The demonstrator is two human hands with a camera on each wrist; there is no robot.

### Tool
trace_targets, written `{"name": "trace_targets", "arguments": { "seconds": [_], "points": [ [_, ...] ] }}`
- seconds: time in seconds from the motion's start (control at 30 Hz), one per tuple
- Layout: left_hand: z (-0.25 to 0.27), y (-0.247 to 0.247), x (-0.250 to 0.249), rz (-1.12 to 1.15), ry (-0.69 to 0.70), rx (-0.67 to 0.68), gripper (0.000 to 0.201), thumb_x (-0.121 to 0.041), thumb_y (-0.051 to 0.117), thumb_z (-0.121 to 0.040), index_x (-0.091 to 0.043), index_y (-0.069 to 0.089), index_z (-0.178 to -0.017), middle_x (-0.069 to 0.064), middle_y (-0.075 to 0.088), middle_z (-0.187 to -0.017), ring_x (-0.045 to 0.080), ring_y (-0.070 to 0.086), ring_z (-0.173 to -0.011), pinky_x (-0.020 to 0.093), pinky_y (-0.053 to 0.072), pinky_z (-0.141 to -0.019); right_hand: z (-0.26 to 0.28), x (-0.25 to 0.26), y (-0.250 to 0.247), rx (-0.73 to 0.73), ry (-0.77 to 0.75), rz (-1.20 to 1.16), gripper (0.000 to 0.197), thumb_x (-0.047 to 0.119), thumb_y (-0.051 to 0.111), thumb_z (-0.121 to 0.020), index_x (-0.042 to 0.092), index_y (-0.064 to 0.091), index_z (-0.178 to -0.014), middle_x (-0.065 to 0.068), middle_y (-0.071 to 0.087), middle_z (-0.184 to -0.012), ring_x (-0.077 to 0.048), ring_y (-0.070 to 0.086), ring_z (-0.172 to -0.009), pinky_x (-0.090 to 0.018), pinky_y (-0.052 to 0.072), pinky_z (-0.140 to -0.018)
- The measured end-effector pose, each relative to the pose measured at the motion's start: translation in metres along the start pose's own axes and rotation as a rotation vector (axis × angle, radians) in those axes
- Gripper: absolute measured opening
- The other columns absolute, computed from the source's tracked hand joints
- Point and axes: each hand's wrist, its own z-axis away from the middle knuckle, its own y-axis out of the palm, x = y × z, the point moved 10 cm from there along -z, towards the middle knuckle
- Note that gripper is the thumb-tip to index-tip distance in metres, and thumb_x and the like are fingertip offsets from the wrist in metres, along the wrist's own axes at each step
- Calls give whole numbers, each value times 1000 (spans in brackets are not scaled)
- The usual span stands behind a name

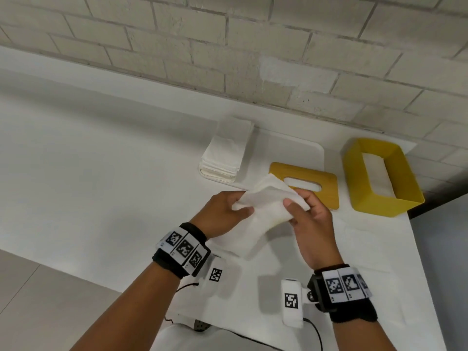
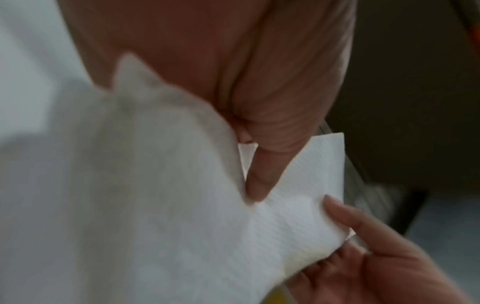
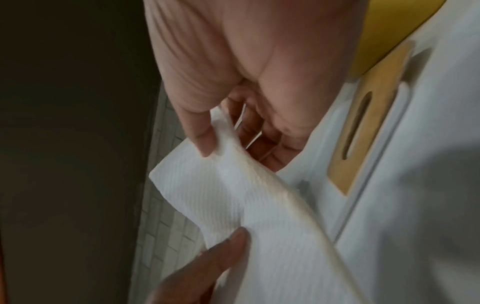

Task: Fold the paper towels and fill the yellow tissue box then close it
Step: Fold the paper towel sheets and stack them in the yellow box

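Both hands hold one white paper towel (image 1: 266, 206) up above the white table. My left hand (image 1: 225, 214) pinches its left edge between thumb and fingers, and my right hand (image 1: 306, 211) pinches its right edge. The towel's lower part hangs down to the table. In the left wrist view the towel (image 2: 298, 216) is pinched by my left thumb. In the right wrist view the towel (image 3: 233, 201) sits under my right thumb. The yellow tissue box (image 1: 354, 173) stands open at the right with white towels inside. Its yellow slotted lid (image 1: 326, 183) lies flat behind the hands.
A stack of folded white towels (image 1: 225, 153) lies on a white tray (image 1: 304, 150) at the back. A brick wall (image 1: 253, 46) runs behind the table. The table's right edge (image 1: 415, 249) drops to a dark floor. Another flat towel (image 1: 367, 239) lies at the right.
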Motion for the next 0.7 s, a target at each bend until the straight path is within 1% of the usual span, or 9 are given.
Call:
{"name": "trace_targets", "arguments": {
  "seconds": [0.1,0.17,0.23,0.3,0.37,0.43,0.5,0.6,0.7],
  "points": [
    [5,2,-4,305,-32,-20,24,-23,67,-98,-26,71,-121,-8,78,-112,13,73,-105,44,56,-101,-3,14,23,83,8,-108,25,1,64,-93,13,68,-115,-9,76,-107,-25,71,-103,-37,57,-90],
    [6,7,-9,373,-12,-4,25,-19,65,-100,-22,70,-124,-3,77,-115,17,73,-108,47,55,-102,-2,16,33,86,-3,-88,25,2,63,-95,6,66,-119,-12,75,-114,-27,71,-109,-36,57,-90],
    [7,6,-11,355,20,-24,26,-19,63,-101,-23,69,-126,-5,76,-117,16,72,-111,47,53,-104,-2,17,37,66,-22,-69,25,5,63,-96,6,67,-121,-10,75,-116,-26,71,-111,-36,56,-91],
    [7,3,-10,278,42,-82,30,-23,62,-100,-28,66,-130,-12,75,-120,10,69,-114,44,52,-105,-3,19,38,27,-50,-39,24,7,62,-98,11,68,-120,-5,76,-115,-21,71,-111,-31,57,-89],
    [8,2,-13,136,80,-140,33,-27,57,-101,-31,61,-133,-16,72,-121,5,67,-113,36,54,-102,-1,21,38,-27,-83,18,21,10,61,-99,19,68,-117,3,77,-111,-15,72,-107,-27,58,-85],
    [11,4,-20,46,126,-189,37,-25,52,-104,-31,53,-141,-16,69,-118,3,67,-109,21,54,-92,0,22,41,-61,-125,81,20,13,59,-101,27,67,-114,11,76,-107,-8,71,-104,-27,58,-86],
    [14,6,-26,37,162,-240,44,-21,47,-106,-28,42,-149,-15,67,-112,-6,66,-97,7,50,-80,2,25,48,-58,-170,125,23,15,55,-103,33,63,-114,19,74,-105,-2,69,-104,-23,57,-87],
    [15,7,-30,71,190,-278,43,-17,43,-108,-24,38,-150,-18,64,-104,-18,62,-88,2,46,-75,4,31,53,-40,-222,134,26,13,52,-104,35,60,-116,22,72,-104,-2,68,-104,-20,54,-86],
    [15,12,-33,68,213,-274,37,-14,44,-107,-20,45,-143,-20,64,-102,-15,63,-90,4,47,-77,7,31,53,-33,-253,120,27,8,54,-103,29,62,-117,15,73,-104,-7,69,-103,-20,54,-84]
  ]
}}
